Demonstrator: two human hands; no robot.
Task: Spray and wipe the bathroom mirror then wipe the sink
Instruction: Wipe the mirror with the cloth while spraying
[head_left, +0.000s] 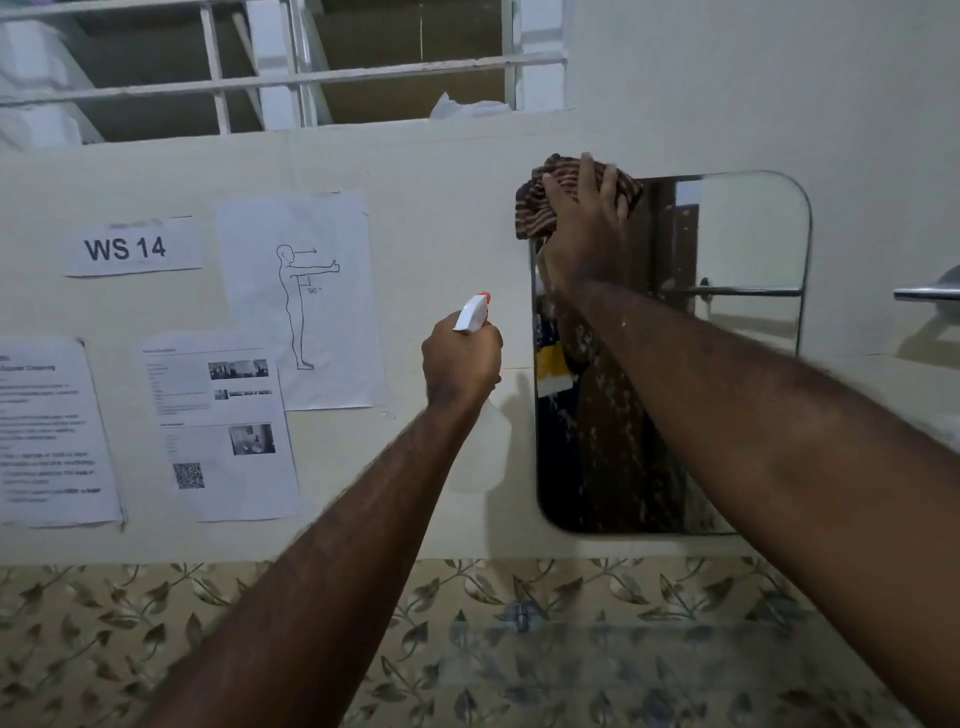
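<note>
A rounded rectangular mirror (748, 249) hangs on the cream wall at the right, its lower part speckled with spray droplets. My right hand (584, 218) presses a brown striped cloth (535, 208) against the mirror's top left corner. My left hand (460, 364) holds a clear spray bottle (475, 312) with a white head and red nozzle, upright just left of the mirror, close to the wall. The bottle's body shows faintly below my fist. The sink is out of view.
Several printed sheets, one reading "WS 14" (127, 248), are stuck to the wall on the left. A barred window (270, 67) runs above. A metal handle (930, 292) juts out at the far right. Leaf-patterned tiles (156, 623) cover the wall below.
</note>
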